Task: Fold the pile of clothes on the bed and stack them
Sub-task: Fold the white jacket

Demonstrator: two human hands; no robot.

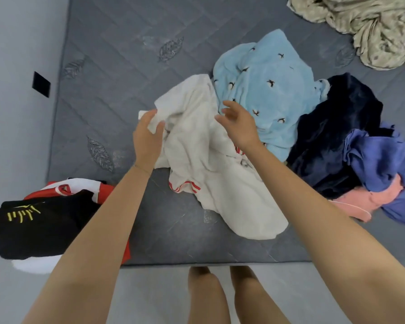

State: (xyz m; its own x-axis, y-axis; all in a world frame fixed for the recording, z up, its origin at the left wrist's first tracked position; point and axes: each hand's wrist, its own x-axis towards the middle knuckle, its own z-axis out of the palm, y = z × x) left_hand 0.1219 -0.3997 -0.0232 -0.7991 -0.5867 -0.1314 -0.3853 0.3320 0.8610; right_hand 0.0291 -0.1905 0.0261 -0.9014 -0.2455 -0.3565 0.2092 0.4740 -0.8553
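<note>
Cream garment [204, 160] crumpled on the bed [117, 78], long axis far-left to near-right | left hand [147, 134] pinches its far-left corner | right hand [237, 123] spread wide, holding nothing, over its far-right edge beside the light-blue garment [264, 90] | likely next: right hand takes that nearer edge

A home bedroom: a grey quilted mattress [117, 94] strewn with loose clothes [267, 90] and a crumpled bedsheet [372, 26].
</note>
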